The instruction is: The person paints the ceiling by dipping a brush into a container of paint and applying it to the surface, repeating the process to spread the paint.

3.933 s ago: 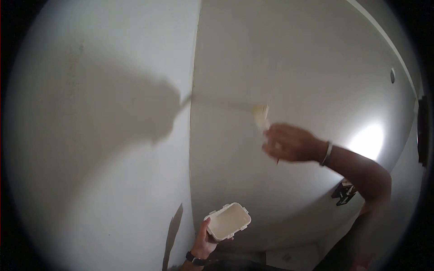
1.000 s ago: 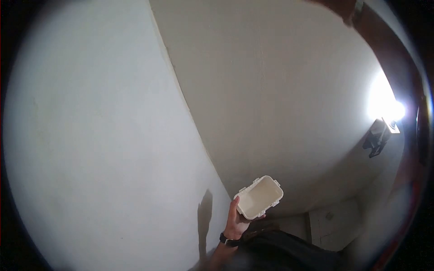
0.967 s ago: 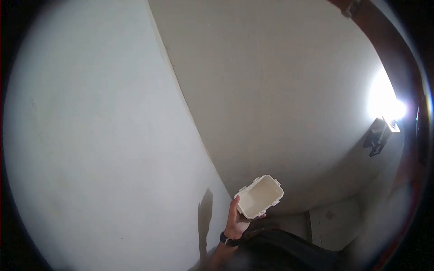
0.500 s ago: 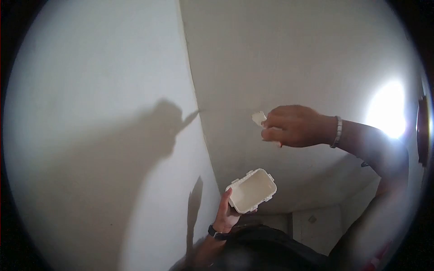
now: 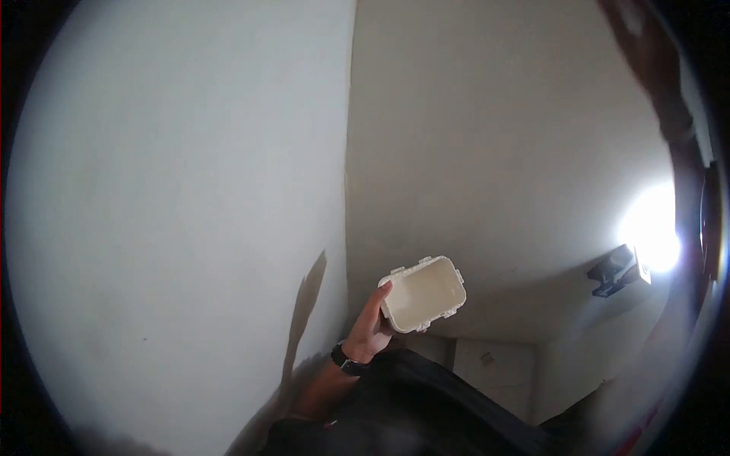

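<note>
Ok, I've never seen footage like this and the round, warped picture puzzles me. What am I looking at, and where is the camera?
There is no machine here. A person is working with bare hands, and the single camera sits on their head, looking forward and down. Its very wide lens bends the view into a circle.

Two plain pale walls meet in a corner. There is no table in view.

The left hand, with a black wristwatch on its wrist, has a small white rectangular plastic container in its grip. The container is open on top, with small tabs around the rim. Whether anything is inside cannot be told.

The right arm is up along the upper right edge. It is too blurred to show whether its hand holds anything.

A bright light glares at the right, with a dark fixture beside it.
</note>
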